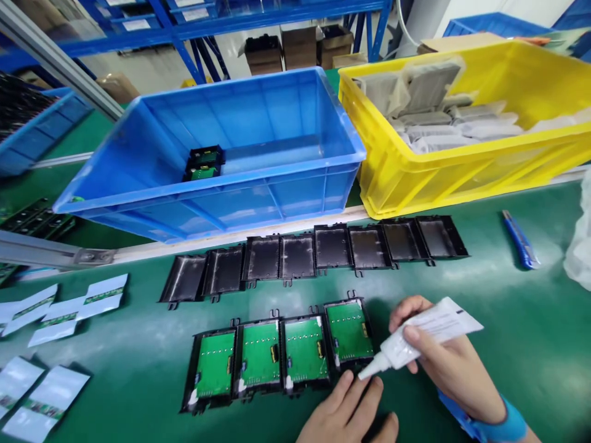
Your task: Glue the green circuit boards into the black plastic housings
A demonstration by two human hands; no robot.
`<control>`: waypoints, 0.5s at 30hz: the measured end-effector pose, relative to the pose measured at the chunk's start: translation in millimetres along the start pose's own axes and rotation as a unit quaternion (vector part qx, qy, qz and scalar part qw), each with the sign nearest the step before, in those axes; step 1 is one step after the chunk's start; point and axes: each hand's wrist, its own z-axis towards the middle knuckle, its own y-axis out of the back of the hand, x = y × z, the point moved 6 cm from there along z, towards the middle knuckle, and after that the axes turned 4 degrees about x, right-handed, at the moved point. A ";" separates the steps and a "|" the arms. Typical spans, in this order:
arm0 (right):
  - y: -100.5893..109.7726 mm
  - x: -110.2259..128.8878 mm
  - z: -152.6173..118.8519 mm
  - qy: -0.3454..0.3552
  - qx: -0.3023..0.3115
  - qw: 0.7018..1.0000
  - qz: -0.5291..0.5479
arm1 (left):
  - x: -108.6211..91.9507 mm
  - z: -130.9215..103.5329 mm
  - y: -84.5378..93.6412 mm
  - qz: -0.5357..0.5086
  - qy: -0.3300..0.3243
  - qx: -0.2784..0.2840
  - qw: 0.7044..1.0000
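My right hand (429, 344) is closed around a white squeeze tube (436, 329) with a pointed nozzle. The nozzle tip points down and left, close to the fingers of my left hand (351, 409). That hand lies with its fingers apart at the lower edge of the rightmost black housing, which holds a green circuit board (348, 329). Three more housings with boards, such as this circuit board (258, 354), stand in a row to the left. White paste shows at corners of the boards. Behind them runs a row of several black plastic housings (298, 255) without boards.
A blue bin (240, 197) with a few boards in housings stands behind the rows. Beside it, a yellow bin (462, 178) holds wrapped pieces. A blue utility knife (521, 240) lies at right, near a plastic bag (580, 240). White packets (58, 394) lie at left.
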 end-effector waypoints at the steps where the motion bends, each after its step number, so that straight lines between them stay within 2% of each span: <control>1: -1.4 1.7 -2.2 0.019 -0.002 0.999 -0.035 | -0.1 -0.3 -0.3 0.001 -0.003 0.001 1.000; 7: -14.9 11.5 -11.1 0.123 0.015 0.974 -0.191 | -0.9 -2.3 -1.6 0.001 -0.011 0.002 1.000; 15: -24.5 15.3 -9.1 0.145 0.045 0.950 -0.274 | -1.5 -6.4 -4.2 0.007 -0.020 0.010 1.000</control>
